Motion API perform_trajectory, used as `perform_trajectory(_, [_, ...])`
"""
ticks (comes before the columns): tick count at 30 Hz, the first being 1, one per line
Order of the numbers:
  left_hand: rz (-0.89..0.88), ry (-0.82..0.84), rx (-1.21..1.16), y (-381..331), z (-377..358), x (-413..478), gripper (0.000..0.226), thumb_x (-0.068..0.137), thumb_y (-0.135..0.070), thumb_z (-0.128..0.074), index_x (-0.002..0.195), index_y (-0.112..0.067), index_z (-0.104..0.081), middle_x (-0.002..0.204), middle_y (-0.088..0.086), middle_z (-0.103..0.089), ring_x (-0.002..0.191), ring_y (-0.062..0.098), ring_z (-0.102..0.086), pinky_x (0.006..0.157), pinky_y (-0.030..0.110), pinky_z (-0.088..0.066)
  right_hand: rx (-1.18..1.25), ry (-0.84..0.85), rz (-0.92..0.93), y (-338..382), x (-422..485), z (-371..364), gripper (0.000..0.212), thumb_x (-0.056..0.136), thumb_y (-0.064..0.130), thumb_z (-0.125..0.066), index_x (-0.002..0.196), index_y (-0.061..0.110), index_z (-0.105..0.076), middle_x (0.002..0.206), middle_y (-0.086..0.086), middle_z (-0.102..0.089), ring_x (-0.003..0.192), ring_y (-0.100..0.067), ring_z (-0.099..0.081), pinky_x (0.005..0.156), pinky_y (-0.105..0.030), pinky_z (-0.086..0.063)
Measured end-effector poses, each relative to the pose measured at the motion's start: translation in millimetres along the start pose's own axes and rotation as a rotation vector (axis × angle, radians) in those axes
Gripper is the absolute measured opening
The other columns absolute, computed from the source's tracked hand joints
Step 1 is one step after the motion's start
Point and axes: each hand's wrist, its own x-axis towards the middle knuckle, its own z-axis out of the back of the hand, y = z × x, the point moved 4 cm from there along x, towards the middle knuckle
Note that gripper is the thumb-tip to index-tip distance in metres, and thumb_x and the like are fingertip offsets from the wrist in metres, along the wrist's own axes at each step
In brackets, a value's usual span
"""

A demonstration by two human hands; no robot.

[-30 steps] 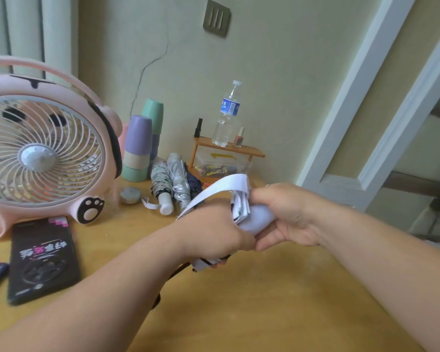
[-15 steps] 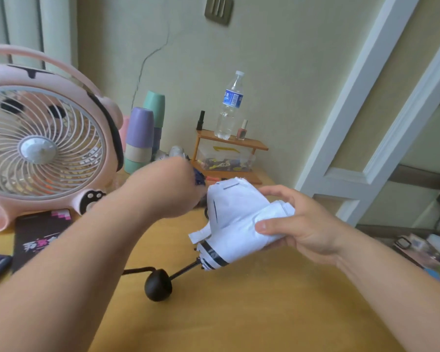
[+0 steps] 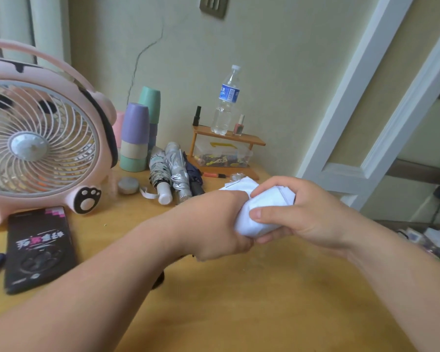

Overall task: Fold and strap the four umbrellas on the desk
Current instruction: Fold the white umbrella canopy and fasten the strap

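Head view, sole camera. Shows both hands closed round the white umbrella, held just above the worktop near its middle.

Against half a second back: finds the left hand returned from the rear of the worktop and wrapped again round the near end of the bundle, knuckles up, fingers curled tight. Finds the right hand no longer just cradling the cloth but clasping the far end, thumb across the front, fingers curled beneath. Leaves the black handle knob almost wholly hidden under the left forearm, only a dark sliver visible.

Reads as the canopy being squeezed into a roll: folding nearly done, strapping pending. No strap in sight; cannot tell whether caught under a palm.

Places the umbrella directly between the two hands, touching both, white cloth bulging out between them.

Counts three further umbrellas lying together at the back beside the stacked cups, well apart from the hands. Appear rolled, one trailing a loose white strap end; fastening uncertain. Judges the held one to be the last of four.
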Motion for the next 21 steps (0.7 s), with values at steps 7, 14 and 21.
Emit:
perform_trajectory(7, [0.035,-0.065,0.324,3,2,0,0.028,0.085,-0.021,-0.059,0.074,-0.029,-0.034,0.072,-0.007,-0.049,0.067,0.016,-0.052,0.059,0.032,-0.040,-1.084,0.135,0.065,35,3,5,0.036,0.073,0.061,-0.077,0.099,0.037,-0.069,0.113,0.016,-0.059,0.114,-0.009,-0.051,0.094,-0.035,-0.051])
perform_trajectory(14, [-0.017,-0.229,0.426,-4,8,4,0.028,0.089,-0.033,-0.063,0.093,-0.036,-0.035,0.082,-0.010,-0.055,0.078,0.018,-0.058,0.060,0.032,-0.043,-1.143,0.393,-0.129,39,25,-21,0.051,0.070,0.050,-0.085,0.098,0.010,-0.071,0.089,-0.014,-0.076,0.081,-0.032,-0.074,0.062,-0.037,-0.054])
perform_trajectory(21, [-0.041,0.171,-0.221,0,21,-12,0.022,0.079,-0.041,-0.084,0.076,-0.037,-0.063,0.062,-0.030,-0.064,0.058,-0.013,-0.058,0.058,0.007,-0.039,-1.681,0.369,0.303,58,14,-39,0.018,0.084,0.034,-0.067,0.093,0.018,-0.065,0.078,-0.001,-0.066,0.057,-0.021,-0.052,0.047,-0.028,-0.036])
